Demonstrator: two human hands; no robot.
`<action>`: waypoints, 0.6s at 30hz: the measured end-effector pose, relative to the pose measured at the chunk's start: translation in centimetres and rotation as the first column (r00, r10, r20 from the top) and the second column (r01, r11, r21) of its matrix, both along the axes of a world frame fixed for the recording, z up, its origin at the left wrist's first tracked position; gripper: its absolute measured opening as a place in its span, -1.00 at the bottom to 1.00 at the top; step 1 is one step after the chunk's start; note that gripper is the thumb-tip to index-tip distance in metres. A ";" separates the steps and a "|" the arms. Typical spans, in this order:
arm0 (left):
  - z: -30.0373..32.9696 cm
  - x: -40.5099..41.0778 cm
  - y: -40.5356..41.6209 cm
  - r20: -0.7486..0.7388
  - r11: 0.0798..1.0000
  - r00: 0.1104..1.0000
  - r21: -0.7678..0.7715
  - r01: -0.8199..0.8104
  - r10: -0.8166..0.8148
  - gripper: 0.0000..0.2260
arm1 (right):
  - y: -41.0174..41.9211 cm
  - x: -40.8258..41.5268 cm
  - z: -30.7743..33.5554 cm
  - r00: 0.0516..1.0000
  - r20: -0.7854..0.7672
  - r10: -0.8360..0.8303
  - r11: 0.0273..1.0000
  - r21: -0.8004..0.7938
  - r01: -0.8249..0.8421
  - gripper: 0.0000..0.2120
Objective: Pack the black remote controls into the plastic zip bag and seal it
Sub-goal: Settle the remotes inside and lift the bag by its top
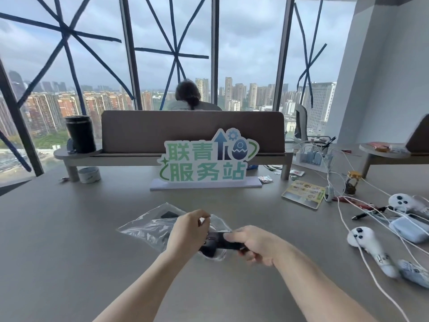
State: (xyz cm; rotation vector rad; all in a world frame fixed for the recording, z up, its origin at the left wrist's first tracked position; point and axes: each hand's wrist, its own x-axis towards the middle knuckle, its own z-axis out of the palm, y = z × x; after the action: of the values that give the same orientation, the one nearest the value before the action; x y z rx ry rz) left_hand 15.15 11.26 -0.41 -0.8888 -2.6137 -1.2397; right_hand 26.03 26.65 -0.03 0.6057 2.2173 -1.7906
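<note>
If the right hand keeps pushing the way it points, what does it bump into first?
Probably the left hand, which holds the zip bag open. The right hand points the black remote left into it; depth is hard to judge.

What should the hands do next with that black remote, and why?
Probably slide the black remote further into the plastic zip bag. The right hand grips its outer end, its other end is at the bag's mouth, which the left hand holds, so it does not look fully in.

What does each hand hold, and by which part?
Right hand holds a black remote control by its near end; left hand pinches the plastic zip bag at its mouth.
</note>
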 end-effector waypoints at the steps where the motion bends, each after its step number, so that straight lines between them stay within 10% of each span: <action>1: 0.1 0.0 -0.3 0.001 1.000 1.000 0.001 -0.003 0.003 -0.85 | -1.4 -1.2 -0.9 0.999 -0.036 -0.010 0.999 -0.050 0.009 -0.83; 9: 0.3 -1.7 -3.0 0.010 1.000 1.000 -0.011 -0.023 0.023 -0.86 | -2.7 -3.3 -3.4 0.837 -0.383 -0.390 0.781 0.344 0.521 -0.84; 14: -0.2 -1.8 -3.5 -0.017 0.997 0.999 -0.075 0.026 -0.027 -0.88 | -1.9 -4.4 -4.0 0.958 -0.227 -0.177 0.836 0.478 0.268 -0.73; 18: 0.1 -1.4 -4.9 0.064 0.935 0.987 -0.314 0.163 -0.150 -0.90 | -2.4 -5.6 -5.2 0.919 -0.337 -0.205 0.753 0.546 0.368 -0.88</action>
State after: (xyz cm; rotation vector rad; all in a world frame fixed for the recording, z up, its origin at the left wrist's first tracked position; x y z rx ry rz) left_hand 13.74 6.32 -0.28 -1.1552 -2.8750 -0.8812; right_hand 20.46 24.24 -5.18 0.9250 3.0566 -1.2951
